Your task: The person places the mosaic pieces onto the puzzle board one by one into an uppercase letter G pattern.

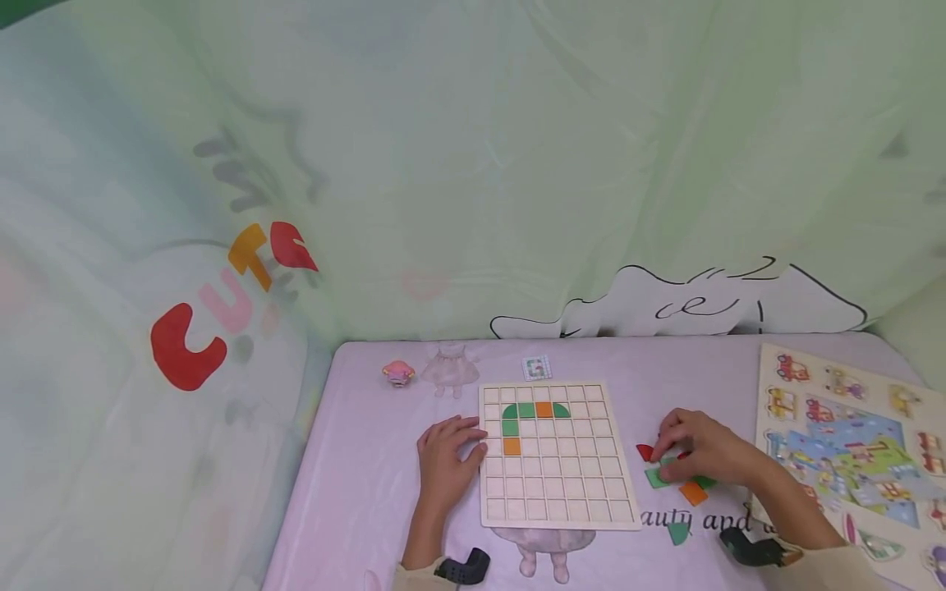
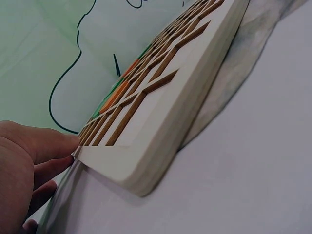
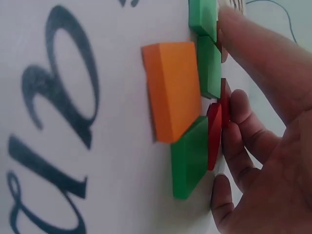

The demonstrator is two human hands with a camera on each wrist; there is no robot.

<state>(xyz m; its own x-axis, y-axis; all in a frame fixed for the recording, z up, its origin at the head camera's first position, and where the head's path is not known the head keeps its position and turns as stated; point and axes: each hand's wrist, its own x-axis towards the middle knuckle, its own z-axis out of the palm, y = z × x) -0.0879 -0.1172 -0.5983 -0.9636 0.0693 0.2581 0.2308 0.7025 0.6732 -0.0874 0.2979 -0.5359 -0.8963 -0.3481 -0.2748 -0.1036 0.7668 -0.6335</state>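
A pale wooden grid board (image 1: 548,524) lies on the table between the hands. Green tiles (image 1: 526,410) and orange tiles (image 1: 512,446) sit in cells at its upper left, bent like a corner. At the board's left edge my left hand (image 1: 448,460) rests, thumb and fingertips right at the rim. My right hand (image 1: 705,450) is over a loose pile right of the board, thumb apart from the fingers. In the right wrist view its fingertips touch a red piece (image 3: 225,100), beside green blocks (image 3: 208,66) and an orange square block (image 3: 174,90). The hand partly hides the pile.
A small patterned card (image 1: 536,368) lies behind the board, and a pink toy figure (image 1: 399,373) stands at the back left. One green rounded piece (image 1: 677,533) lies nearer the front. On the right is a picture puzzle board (image 1: 769,361) with loose pieces on it.
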